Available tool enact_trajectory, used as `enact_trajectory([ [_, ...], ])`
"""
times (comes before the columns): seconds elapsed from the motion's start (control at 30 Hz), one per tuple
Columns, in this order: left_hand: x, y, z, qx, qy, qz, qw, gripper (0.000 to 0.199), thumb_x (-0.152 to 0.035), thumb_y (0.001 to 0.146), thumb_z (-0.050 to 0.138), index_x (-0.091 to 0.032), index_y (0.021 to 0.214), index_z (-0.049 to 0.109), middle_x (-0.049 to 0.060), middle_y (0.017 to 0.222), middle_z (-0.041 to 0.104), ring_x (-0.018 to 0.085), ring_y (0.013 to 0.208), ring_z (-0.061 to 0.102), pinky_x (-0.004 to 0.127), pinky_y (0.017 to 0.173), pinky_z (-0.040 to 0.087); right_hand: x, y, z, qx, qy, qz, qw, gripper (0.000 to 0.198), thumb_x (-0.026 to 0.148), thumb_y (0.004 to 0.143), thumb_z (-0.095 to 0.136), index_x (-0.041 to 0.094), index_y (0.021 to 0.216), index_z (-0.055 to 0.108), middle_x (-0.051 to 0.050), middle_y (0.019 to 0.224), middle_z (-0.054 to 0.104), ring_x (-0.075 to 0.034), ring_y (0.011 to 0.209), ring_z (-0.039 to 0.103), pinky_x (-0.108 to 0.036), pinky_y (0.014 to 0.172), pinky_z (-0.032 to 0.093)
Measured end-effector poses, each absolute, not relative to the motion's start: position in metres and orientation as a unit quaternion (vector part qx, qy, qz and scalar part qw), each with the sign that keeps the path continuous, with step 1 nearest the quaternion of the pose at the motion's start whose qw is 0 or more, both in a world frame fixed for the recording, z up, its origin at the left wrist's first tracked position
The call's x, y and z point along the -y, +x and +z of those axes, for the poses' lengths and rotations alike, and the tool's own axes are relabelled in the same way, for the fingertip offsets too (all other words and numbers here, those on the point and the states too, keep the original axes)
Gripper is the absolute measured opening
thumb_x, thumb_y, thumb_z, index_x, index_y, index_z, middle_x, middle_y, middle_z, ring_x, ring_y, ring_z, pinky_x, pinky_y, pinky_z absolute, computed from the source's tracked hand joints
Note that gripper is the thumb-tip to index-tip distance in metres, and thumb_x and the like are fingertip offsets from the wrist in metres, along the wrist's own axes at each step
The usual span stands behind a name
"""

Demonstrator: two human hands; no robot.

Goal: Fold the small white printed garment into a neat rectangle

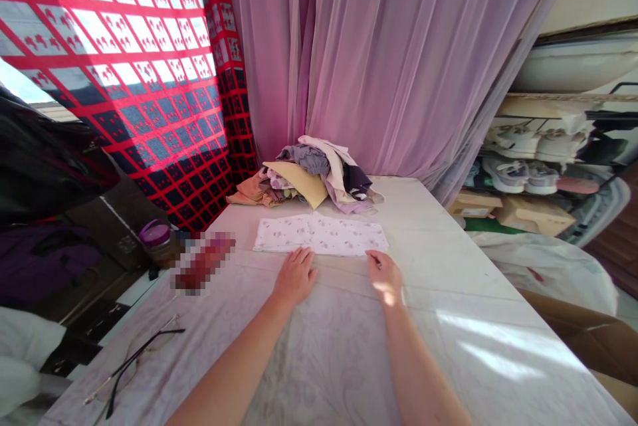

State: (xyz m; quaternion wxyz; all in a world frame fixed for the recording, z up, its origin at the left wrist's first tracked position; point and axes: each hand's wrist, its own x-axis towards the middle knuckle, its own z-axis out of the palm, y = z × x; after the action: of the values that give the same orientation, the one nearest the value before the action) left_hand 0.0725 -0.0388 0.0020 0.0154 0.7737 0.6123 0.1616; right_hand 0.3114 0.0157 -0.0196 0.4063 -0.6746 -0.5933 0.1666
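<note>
A white cloth with a small purplish print (321, 234) lies folded into a long flat strip across the table. My left hand (296, 273) rests flat at its near edge, left of the middle, with fingers stretched out and the fingertips touching the fabric. At the near right corner of the cloth, my right hand (385, 275) has its fingers curled in a pinch on the edge. Just behind the strip is a heap of crumpled clothes (304, 170) in orange, yellow, grey, pale pink and dark colours.
Eyeglasses (137, 359) and a pixelated red object (205, 265) lie on the table's left side, near a purple-lidded jar (155, 236). Curtains (379, 60) hang behind. Shoe shelves (528, 147) and an open cardboard box (583, 333) stand at the right.
</note>
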Motion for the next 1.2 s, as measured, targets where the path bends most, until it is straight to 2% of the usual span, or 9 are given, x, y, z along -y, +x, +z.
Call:
enact_trajectory([
  [0.33, 0.037, 0.07, -0.004, -0.603, 0.774, 0.192, 0.01, 0.037, -0.029, 0.09, 0.049, -0.021, 0.126, 0.056, 0.007, 0.139, 0.054, 0.026, 0.132, 0.044, 0.045, 0.113, 0.032, -0.014, 0.312, -0.018, 0.587, -0.678, 0.18, 0.404, 0.031, 0.036, 0.078, 0.046, 0.023, 0.089, 0.072, -0.005, 0.093, 0.072, -0.018, 0.079, 0.065, -0.03, 0.072, 0.05],
  [0.7, 0.036, 0.068, -0.007, -0.595, 0.777, 0.208, 0.008, 0.036, -0.028, 0.09, 0.048, -0.022, 0.124, 0.058, 0.007, 0.137, 0.055, 0.026, 0.13, 0.045, 0.048, 0.111, 0.034, -0.015, 0.312, -0.023, 0.609, -0.671, 0.152, 0.396, 0.033, 0.039, 0.08, 0.043, 0.024, 0.091, 0.07, -0.006, 0.093, 0.072, -0.019, 0.08, 0.064, -0.033, 0.075, 0.05],
  [1.2, 0.033, 0.058, -0.014, -0.562, 0.798, 0.216, -0.009, 0.036, -0.031, 0.091, 0.045, -0.022, 0.123, 0.06, 0.008, 0.136, 0.055, 0.028, 0.129, 0.046, 0.051, 0.107, 0.039, -0.012, 0.303, -0.013, 0.632, -0.668, 0.139, 0.369, 0.028, 0.027, 0.085, 0.044, 0.024, 0.091, 0.071, -0.005, 0.093, 0.072, -0.019, 0.085, 0.065, -0.03, 0.078, 0.048],
])
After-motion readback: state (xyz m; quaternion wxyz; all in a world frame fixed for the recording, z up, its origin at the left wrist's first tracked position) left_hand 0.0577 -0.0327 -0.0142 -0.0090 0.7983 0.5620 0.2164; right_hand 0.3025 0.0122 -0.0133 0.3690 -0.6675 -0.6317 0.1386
